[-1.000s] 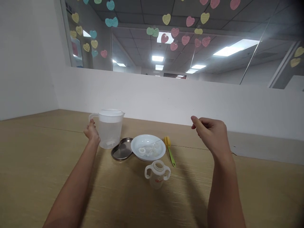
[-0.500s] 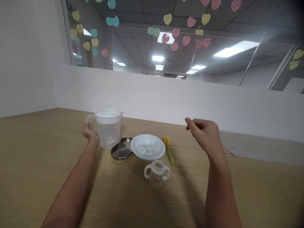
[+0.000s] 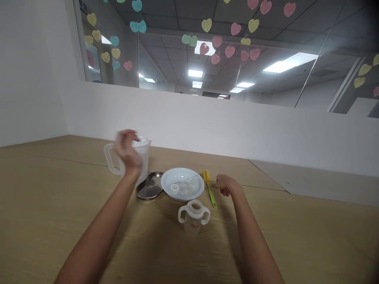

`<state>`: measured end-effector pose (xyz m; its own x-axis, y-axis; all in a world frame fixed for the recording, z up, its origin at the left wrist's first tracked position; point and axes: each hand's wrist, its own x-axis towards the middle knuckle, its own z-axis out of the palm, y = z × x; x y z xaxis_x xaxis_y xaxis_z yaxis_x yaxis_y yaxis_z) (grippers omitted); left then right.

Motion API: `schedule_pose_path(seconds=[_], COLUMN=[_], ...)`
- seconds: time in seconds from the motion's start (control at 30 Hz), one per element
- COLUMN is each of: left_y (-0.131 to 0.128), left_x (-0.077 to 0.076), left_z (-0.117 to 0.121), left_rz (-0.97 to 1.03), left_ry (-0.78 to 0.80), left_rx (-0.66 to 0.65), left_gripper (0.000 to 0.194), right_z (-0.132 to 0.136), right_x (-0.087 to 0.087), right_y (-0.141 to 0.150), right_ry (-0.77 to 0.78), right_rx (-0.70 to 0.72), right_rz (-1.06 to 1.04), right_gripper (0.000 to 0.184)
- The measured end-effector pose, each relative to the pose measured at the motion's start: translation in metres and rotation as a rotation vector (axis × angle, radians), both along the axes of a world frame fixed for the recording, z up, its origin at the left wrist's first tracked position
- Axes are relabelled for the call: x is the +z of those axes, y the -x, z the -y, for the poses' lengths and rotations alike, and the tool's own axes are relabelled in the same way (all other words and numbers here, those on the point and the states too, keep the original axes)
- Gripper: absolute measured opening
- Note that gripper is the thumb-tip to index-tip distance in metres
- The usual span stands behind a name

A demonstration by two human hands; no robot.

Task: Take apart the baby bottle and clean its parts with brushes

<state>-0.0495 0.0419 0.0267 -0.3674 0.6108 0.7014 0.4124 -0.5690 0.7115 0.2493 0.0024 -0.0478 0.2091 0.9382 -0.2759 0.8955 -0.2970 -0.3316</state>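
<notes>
My left hand (image 3: 128, 152), blurred by motion, is raised in front of the translucent lidded pitcher (image 3: 144, 159). Its fingers are loosely curved and apart, with nothing seen in them. Just right of a bottle brush (image 3: 211, 193) with yellow head and green handle is my right hand (image 3: 226, 184), fingers curled in and no object visible; whether it touches the brush I cannot tell. Between my forearms stands an open baby bottle (image 3: 194, 217) with two side handles and red print. Behind it a white bowl (image 3: 167, 190) holds clear and white bottle parts (image 3: 175, 188).
A kidney-shaped metal tray (image 3: 151, 187) lies between pitcher and bowl. The wooden table (image 3: 142, 244) meets a white wall (image 3: 189, 122) at the back. Above it, a window carries heart-shaped sticky notes (image 3: 217, 42).
My left hand has left the pitcher's handle side and moved up and right across the pitcher. My right hand has come down and left to beside the brush.
</notes>
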Motion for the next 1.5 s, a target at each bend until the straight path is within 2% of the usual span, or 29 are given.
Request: schedule_pose_path(seconds=[0.07,0.1,0.13,0.17,0.2,0.3,0.4,0.5,0.63,0.8,1.0,1.13,1.3,1.5], left_y=[-0.040,-0.059,-0.076,-0.091,-0.103,-0.126,-0.135,-0.139,-0.142,-0.140,-0.131,-0.120,-0.106,-0.092], left_x=[-0.015,-0.026,-0.036,-0.047,-0.057,-0.078,-0.090,-0.098,-0.106,-0.104,-0.089,-0.080,-0.068,-0.042], left_z=[0.006,0.006,0.004,0.001,-0.003,-0.017,-0.028,-0.034,-0.035,-0.035,-0.027,-0.015,-0.001,0.012], left_rz=[-0.194,-0.462,-0.754,-1.007,-1.082,-1.206,-1.295,-1.349,-1.383,-1.378,-1.325,-1.271,-1.198,-0.973], left_ry=[-0.028,0.005,0.051,0.105,0.132,0.190,0.238,0.274,0.298,0.311,0.324,0.315,0.268,0.232], left_rx=[-0.174,-0.295,-0.358,-0.335,-0.313,-0.273,-0.238,-0.216,-0.209,-0.205,-0.213,-0.237,-0.255,-0.254], left_gripper=[0.029,0.027,0.027,0.028,0.028,0.023,0.020,0.024,0.026,0.018,0.019,0.020,0.024,0.022], right_z=[-0.011,-0.015,-0.019,-0.023,-0.026,-0.031,-0.032,-0.029,-0.021,0.002,0.039,0.051,0.058,0.075], right_x=[-0.017,-0.025,-0.032,-0.038,-0.043,-0.053,-0.054,-0.049,-0.033,-0.002,0.035,0.052,0.063,0.074], right_y=[-0.002,-0.001,0.001,0.003,0.005,0.009,0.006,-0.002,-0.016,-0.035,-0.044,-0.023,0.017,0.043], right_ry=[0.060,0.079,0.090,0.097,0.105,0.145,0.200,0.234,0.186,0.093,-0.058,-0.115,-0.109,-0.200], right_rx=[-0.013,-0.012,-0.011,-0.011,-0.011,-0.027,-0.063,-0.092,-0.102,-0.118,-0.111,0.022,0.189,0.285], right_rz=[0.002,0.000,-0.002,0.000,0.001,0.006,0.005,-0.030,-0.091,-0.152,-0.212,-0.214,-0.086,0.016], right_gripper=[0.017,0.016,0.016,0.016,0.016,0.016,0.013,0.009,0.011,0.012,0.009,0.015,0.012,0.020])
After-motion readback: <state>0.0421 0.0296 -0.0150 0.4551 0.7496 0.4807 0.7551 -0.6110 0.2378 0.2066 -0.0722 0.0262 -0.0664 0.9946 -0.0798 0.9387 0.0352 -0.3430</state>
